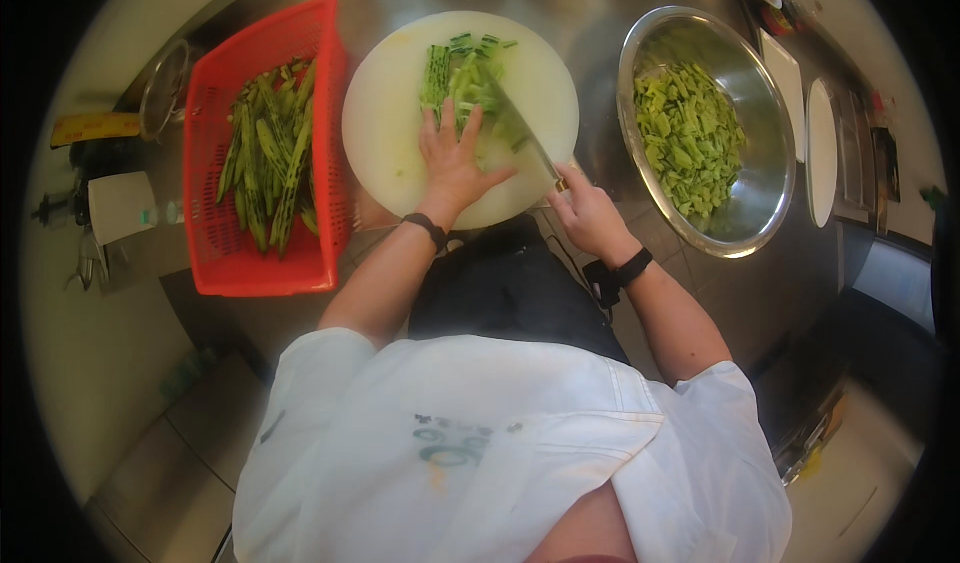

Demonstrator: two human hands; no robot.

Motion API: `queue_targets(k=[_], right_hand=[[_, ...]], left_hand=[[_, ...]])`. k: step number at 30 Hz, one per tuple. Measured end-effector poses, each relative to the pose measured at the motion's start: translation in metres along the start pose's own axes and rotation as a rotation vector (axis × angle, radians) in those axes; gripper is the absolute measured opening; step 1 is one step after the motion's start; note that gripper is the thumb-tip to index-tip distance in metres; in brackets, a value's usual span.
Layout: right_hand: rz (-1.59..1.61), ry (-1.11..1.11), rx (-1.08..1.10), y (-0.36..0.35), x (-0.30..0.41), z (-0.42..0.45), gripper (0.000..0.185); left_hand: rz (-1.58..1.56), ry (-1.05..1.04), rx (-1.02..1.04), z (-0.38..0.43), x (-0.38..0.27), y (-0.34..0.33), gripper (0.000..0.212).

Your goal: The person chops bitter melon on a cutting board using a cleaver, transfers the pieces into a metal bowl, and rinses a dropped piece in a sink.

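Note:
My right hand (589, 214) grips the handle of a kitchen knife (525, 127), whose blade slants up and left across a round white cutting board (382, 165). Green vegetable strips with dark streaks (436, 75) lie on the board, with cut pieces (491, 43) at their far end and others beside the blade. With fingers spread, my left hand (454, 161) rests its fingertips on the near end of the strips; whether it presses them or only touches is not clear. The blade's tip is at the cut pieces, to the right of the strips.
A red plastic basket (330, 150) with long green vegetables (274, 150) stands left of the board. To the right, a steel bowl (761, 180) holds chopped green pieces (690, 139). White plates (821, 150) lie beyond the bowl, and a wire strainer (163, 90) sits behind the basket.

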State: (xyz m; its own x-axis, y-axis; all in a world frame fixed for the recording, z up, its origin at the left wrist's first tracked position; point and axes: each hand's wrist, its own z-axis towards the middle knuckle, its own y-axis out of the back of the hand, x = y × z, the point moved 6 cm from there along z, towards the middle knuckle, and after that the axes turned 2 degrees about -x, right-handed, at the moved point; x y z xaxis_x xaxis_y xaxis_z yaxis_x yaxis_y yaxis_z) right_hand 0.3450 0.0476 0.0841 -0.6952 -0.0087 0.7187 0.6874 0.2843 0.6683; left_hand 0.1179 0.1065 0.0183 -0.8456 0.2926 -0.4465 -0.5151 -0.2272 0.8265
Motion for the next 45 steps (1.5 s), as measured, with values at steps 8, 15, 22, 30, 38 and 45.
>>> queue_targets(k=[8, 15, 22, 30, 38, 45], right_hand=[[0.922, -0.446, 0.225, -0.009, -0.081, -0.028, 0.041], [0.921, -0.413, 0.422, -0.08, -0.046, -0.005, 0.047], [0.964, -0.311, 0.531, -0.082, -0.03, -0.005, 0.055], [0.985, -0.227, 0.386, 0.011, -0.031, -0.032, 0.061], [0.435, -0.293, -0.35, 0.193, -0.104, -0.118, 0.057], [0.217, -0.269, -0.646, 0.219, -0.095, -0.147, 0.054]], left_hand=[[0.173, 0.073, -0.041, 0.003, 0.006, -0.012, 0.102], [0.131, 0.081, -0.113, 0.01, -0.011, -0.01, 0.079], [-0.144, 0.117, -0.335, 0.008, -0.013, 0.013, 0.054], [-0.181, -0.099, -0.423, 0.07, -0.123, 0.047, 0.059], [-0.489, -0.291, 0.018, 0.133, -0.289, -0.064, 0.091], [-0.278, -0.151, 0.026, 0.159, -0.127, -0.045, 0.083]])
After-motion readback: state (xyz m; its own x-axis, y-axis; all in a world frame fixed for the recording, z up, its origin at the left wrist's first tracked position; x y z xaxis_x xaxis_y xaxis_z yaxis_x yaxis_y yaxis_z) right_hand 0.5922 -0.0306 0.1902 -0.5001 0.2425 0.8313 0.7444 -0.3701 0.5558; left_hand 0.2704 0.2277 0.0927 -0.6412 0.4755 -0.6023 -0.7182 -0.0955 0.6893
